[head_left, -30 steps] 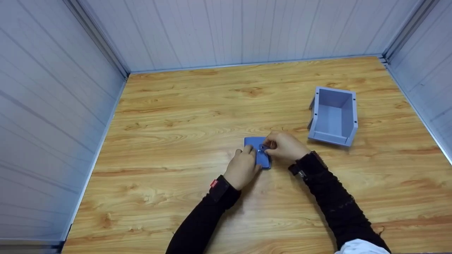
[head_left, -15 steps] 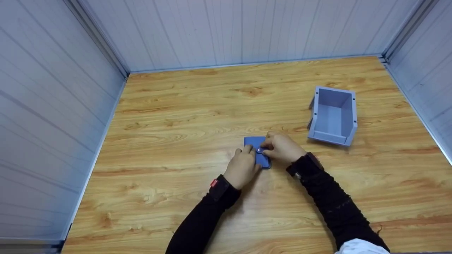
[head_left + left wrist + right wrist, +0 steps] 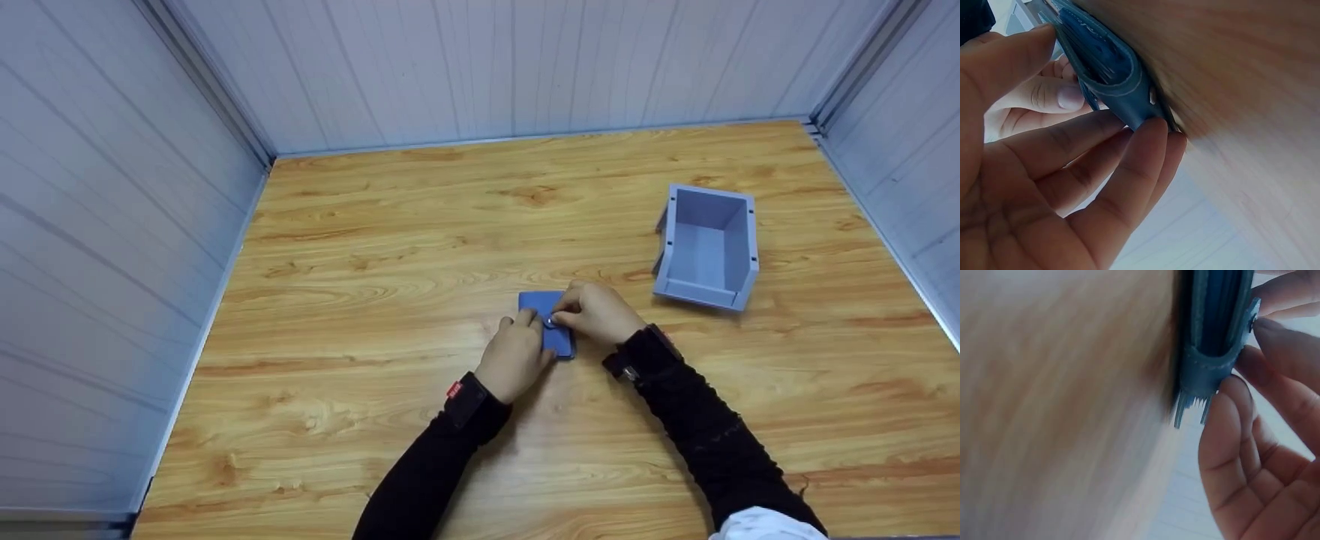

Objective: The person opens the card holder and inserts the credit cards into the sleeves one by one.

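A small blue wallet [image 3: 534, 300] with stacked inner sleeves lies on the table, its cover stitched along the edge. My left hand [image 3: 514, 356] holds it from the left, thumb on one edge and fingertips against the rounded spine beside a metal stud [image 3: 1153, 95]. From the right, my right hand [image 3: 600, 313] pinches the closing strap [image 3: 549, 322]. In the right wrist view the strap [image 3: 1207, 368] wraps round the wallet's open side, and a fingertip is right at the snap on its end. The right fingers partly hide the strap in the head view.
A grey plastic bin [image 3: 701, 251] stands at the back right of the wood-grain table [image 3: 375, 247]. Pale panel walls [image 3: 480, 67] enclose the table at the back and both sides.
The strap, lifted with a snap showing a second ago, now lies down over the wallet's face. My right hand has shifted slightly left; the left hand has stayed put.
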Demonstrator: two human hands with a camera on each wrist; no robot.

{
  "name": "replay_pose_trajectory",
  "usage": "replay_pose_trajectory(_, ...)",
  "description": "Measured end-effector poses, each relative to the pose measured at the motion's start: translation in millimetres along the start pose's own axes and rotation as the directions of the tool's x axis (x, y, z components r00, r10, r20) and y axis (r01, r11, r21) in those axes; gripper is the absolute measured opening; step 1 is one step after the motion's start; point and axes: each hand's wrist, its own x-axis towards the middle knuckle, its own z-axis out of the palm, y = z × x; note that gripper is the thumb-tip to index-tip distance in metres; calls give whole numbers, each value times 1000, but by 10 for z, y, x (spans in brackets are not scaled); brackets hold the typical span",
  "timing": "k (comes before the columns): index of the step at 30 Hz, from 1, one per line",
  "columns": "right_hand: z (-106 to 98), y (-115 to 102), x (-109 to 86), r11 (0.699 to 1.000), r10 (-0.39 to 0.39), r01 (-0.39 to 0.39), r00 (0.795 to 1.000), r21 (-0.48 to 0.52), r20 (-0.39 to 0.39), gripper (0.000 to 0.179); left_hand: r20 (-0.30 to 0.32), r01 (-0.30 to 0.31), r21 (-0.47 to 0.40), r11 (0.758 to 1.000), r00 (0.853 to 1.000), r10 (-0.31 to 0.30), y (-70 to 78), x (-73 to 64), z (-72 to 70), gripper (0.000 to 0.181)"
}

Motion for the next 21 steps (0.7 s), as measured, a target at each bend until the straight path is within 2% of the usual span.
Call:
replay_pose_trajectory(7,-15,35,34,989,95,-95,995,109,9,8,-14,-4,0,1000,1000,4,16,-5,4,53)
replay_pose_trajectory(12,-62,50,91,970,136,-148,988,191,72,8,-26,-4,-3,1000,1000,4,17,-5,12,53)
replay_pose_trajectory(18,-92,68,185,951,198,-229,967,206,164,6,-53,-12,14,1000,999,12,17,-8,12,50)
replay_pose_trajectory(21,-97,75,219,944,207,-246,960,219,186,7,-32,7,16,1000,999,-7,22,-13,4,51)
